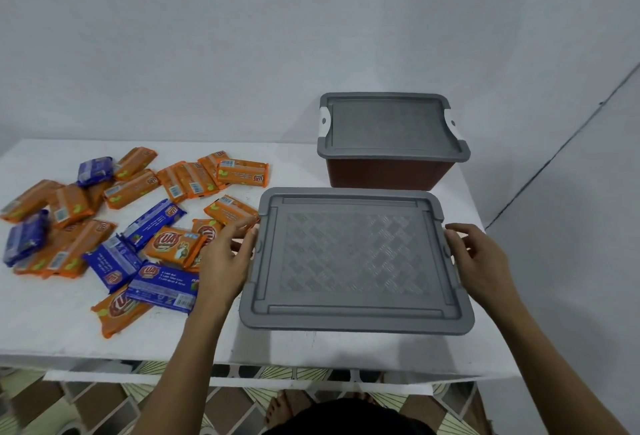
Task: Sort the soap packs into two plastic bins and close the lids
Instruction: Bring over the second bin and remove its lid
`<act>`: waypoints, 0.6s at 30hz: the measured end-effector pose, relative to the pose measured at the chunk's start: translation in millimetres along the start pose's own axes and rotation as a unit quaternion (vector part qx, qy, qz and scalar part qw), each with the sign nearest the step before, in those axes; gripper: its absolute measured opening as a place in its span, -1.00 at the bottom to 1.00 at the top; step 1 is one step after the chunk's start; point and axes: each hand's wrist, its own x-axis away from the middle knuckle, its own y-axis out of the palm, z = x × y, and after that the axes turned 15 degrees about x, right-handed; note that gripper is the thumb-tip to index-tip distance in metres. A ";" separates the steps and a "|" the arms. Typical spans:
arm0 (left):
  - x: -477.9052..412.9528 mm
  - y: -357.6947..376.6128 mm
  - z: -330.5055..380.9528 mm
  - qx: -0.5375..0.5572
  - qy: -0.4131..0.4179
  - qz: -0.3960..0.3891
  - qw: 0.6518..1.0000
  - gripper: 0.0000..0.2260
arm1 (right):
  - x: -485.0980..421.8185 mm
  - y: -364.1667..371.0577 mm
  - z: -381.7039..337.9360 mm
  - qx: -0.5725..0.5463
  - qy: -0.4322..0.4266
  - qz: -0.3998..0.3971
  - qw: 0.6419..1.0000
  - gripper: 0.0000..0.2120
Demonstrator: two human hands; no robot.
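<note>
A white desk (52,323) stands against a pale wall (242,36), with patterned floor (104,407) tiles below its near edge. On the near right of the desk is a grey lid (353,258), top face up and its long axis running left to right. It covers whatever lies beneath, so I cannot tell whether it sits on a bin.

Behind it, just beyond its far edge, stands a brown bin (388,171), its long axis also left to right. It is closed by a second grey lid (391,126) with white latches (325,120) at both short ends.

Orange and blue soap packs (173,244) lie loose on the left half of the desk, pointing every way and overlapping. The leftmost are cut off by the frame, and their small print is unreadable.

The left hand (225,254) grips the near lid's left short edge, with its thumb on the rim. The right hand (476,258) holds the right edge, its fingers curled at the rim. A bare foot (277,407) shows under the desk.
</note>
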 end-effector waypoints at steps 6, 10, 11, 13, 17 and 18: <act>0.6 -7.8 15.5 -0.099 0.050 -0.001 0.994 -0.79 | 4.8 -14.6 -4.3 0.134 -0.038 0.137 0.981 -0.66; 2.0 -11.5 28.1 -0.150 0.007 -0.065 0.987 -0.73 | 10.2 -24.5 -16.9 0.165 -0.036 0.083 0.982 -0.69; 2.4 -12.3 29.8 -0.151 -0.001 -0.072 0.986 -0.72 | 11.2 -25.4 -19.8 0.165 -0.023 0.041 0.985 -0.71; 3.1 -13.7 33.0 -0.143 -0.013 -0.085 0.986 -0.71 | 13.5 -25.5 -23.4 0.166 -0.005 -0.019 0.986 -0.75; 2.1 -20.9 41.9 -0.137 -0.041 -0.115 0.983 -0.74 | 18.0 -25.7 -27.9 0.142 0.002 -0.044 0.989 -0.75; 1.9 -22.5 44.7 -0.141 -0.045 -0.124 0.981 -0.76 | 18.4 -26.9 -27.8 0.126 0.007 -0.047 0.991 -0.76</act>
